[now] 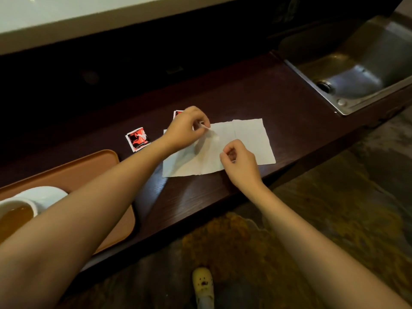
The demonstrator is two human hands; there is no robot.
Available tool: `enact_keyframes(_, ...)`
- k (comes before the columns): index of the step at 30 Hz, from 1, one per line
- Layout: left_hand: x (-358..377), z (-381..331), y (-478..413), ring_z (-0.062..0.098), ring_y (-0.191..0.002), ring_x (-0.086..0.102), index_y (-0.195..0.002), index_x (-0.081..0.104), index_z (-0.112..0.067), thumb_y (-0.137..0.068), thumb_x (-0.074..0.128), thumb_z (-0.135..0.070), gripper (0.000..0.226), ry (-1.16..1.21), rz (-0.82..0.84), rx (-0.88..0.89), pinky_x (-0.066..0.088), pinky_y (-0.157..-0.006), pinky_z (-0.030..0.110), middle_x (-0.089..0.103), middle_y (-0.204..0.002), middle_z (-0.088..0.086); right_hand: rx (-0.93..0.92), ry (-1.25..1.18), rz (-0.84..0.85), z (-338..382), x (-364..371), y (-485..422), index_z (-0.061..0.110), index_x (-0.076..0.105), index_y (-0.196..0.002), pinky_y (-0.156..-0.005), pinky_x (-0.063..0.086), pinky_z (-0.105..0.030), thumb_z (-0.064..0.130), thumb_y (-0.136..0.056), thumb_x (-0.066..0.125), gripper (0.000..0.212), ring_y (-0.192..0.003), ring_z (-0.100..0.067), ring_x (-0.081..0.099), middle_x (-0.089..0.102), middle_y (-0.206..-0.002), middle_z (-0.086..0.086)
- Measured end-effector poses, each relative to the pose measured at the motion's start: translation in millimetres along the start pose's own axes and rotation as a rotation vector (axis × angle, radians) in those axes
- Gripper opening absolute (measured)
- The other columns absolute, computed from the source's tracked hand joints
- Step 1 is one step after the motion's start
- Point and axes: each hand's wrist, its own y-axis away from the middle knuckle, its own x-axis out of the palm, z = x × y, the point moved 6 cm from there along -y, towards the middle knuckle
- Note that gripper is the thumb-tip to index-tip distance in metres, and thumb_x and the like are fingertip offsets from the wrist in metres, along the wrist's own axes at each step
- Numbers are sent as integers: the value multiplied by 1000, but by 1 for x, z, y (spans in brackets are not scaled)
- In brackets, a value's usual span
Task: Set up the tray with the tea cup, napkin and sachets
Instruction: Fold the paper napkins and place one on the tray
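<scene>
1. We are seeing the white napkin [243, 139] lying unfolded on the dark wooden counter [278, 97], and we are placing everything else by it.
2. The left hand [185, 128] is working at the napkin's far edge, thumb and forefinger pinching a raised bit of the paper.
3. The right hand [239, 162] is sitting on the napkin's near edge, fingertips pressed together on the paper there.
4. One red and black sachet [137, 139] is lying flat on the counter just left of the napkin; a second sachet [177, 113] is peeking out behind the left hand, beyond the napkin's far left corner.
5. The tan tray [89, 168] is resting well left of the napkin, nearer us.
6. The tea cup [15, 214], holding amber tea, is standing on a white saucer [44, 195] on that tray.
7. A steel sink [356, 70] is lying far right of the napkin.
</scene>
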Motion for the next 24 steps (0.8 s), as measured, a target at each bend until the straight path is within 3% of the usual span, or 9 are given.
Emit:
enact_keyframes(4, -30, 14, 11, 12, -72, 58, -81, 63, -11, -78, 58, -1, 12, 141, -49, -114, 54, -53, 18, 58, -94, 6, -61, 5, 59, 20, 8, -4, 25, 47, -90, -58, 42, -20, 18, -83, 56, 13, -71, -5, 52, 52, -77, 13)
enact_keyframes(8, -52, 33, 19, 27, -82, 62, -85, 65, -8, -78, 57, 2, 15, 55, -66, -138, 57, -69, 36, 60, -94, 8, -207, 143, 46, 47, 22, -7, 23, 49, -87, -60, 45, -29, 15, -83, 55, 10, -71, -12, 52, 56, -80, 5)
enact_keyframes(14, -56, 65, 22, 21, -93, 59, -85, 67, -11, -78, 55, 4, 20, -147, -25, -127, 43, -77, 24, 63, -100, 9, -414, 308, 157, 61, 63, 1, 13, 54, -96, -71, 45, -36, 14, -82, 58, 14, -82, -21, 52, 59, -91, -5)
enact_keyframes(18, -49, 80, 24, 24, -102, 56, -90, 66, -10, -81, 47, 7, 28, -232, 28, -132, 46, -84, 30, 60, -111, 11, -406, 351, 294, 50, 85, 3, 15, 54, -108, -81, 41, -33, 34, -82, 61, 33, -94, -19, 50, 60, -104, -2)
enact_keyframes(20, -49, 83, 26, 26, -104, 54, -92, 67, -9, -79, 46, 8, 30, -277, 17, -132, 47, -84, 34, 60, -113, 11, -391, 329, 258, 46, 83, 3, 15, 55, -108, -81, 42, -33, 38, -84, 58, 33, -93, -17, 51, 61, -103, -2)
enact_keyframes(24, -47, 74, 25, 26, -107, 48, -94, 66, -10, -81, 48, 2, 25, -345, -68, -85, 45, -82, 36, 63, -111, 9, -278, 332, 2, 38, 59, -9, 13, 59, -99, -78, 42, -35, 30, -88, 53, 21, -89, -18, 50, 62, -94, -4)
